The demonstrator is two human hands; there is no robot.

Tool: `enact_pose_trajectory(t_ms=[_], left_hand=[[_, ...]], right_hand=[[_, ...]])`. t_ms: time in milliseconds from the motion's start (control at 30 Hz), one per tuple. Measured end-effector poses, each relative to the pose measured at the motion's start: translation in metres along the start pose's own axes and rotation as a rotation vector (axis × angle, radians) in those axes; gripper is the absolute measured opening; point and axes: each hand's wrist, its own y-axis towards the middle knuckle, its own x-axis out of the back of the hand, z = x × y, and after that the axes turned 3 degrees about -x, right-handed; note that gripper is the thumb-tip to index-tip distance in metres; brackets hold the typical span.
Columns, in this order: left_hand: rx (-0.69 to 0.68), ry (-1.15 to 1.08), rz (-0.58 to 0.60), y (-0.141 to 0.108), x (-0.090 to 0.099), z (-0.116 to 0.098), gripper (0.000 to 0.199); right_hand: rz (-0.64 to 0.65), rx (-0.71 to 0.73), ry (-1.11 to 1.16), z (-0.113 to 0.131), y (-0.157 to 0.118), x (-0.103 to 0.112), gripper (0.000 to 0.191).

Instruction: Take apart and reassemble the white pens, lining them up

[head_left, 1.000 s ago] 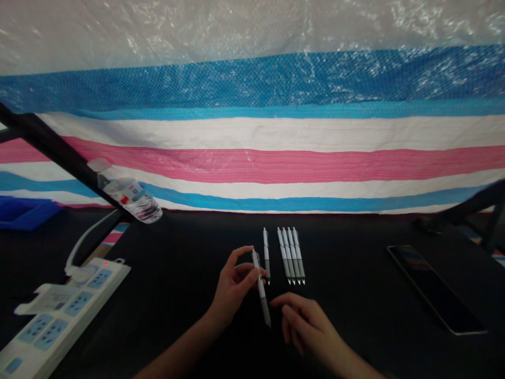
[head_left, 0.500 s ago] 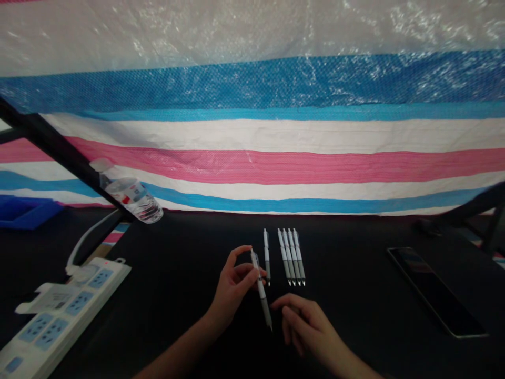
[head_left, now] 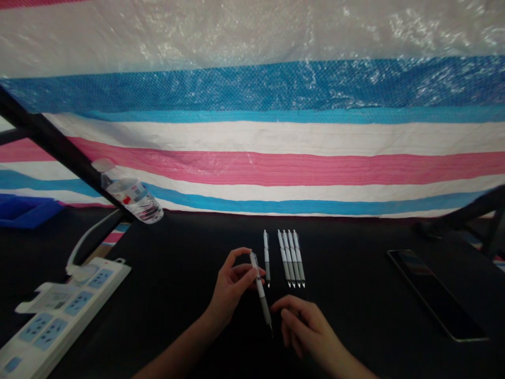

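Observation:
My left hand (head_left: 232, 284) holds a white and grey pen (head_left: 262, 297) between thumb and fingers, its index fingertip on the pen's top end and the tip pointing down to the right. My right hand (head_left: 305, 323) is beside the pen's lower part, fingers loosely curled and apart, holding nothing. Behind the held pen, a similar pen (head_left: 266, 258) lies by itself on the black table (head_left: 347, 263). Just right of it, several matching pens (head_left: 291, 258) lie side by side, tips toward me.
A black phone (head_left: 436, 295) lies at the right. At the left are a white power strip (head_left: 67, 316), a tilted clear bottle (head_left: 136, 197) by a black bar (head_left: 59, 152), and a blue tray (head_left: 29, 211). A striped sheet (head_left: 252, 168) hangs behind.

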Motion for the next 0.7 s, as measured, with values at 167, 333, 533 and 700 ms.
enact_pose_trajectory(t_ms=[167,333,533,700], left_hand=[[0.000,0.071,0.003,0.008,0.000,-0.011,0.054],[-0.051,0.252,0.047,0.034,0.001,-0.022,0.054],[-0.221,0.507,0.040,0.075,0.000,-0.017,0.044],[-0.280,0.567,-0.011,0.081,-0.001,-0.004,0.046]], right_hand=[[-0.008,-0.005,0.004,0.001,0.001,-0.001,0.053],[-0.030,0.004,-0.017,0.002,0.000,-0.002,0.050],[-0.007,0.018,0.012,-0.001,0.002,-0.002,0.052],[-0.008,0.046,0.018,-0.006,0.005,-0.001,0.051]])
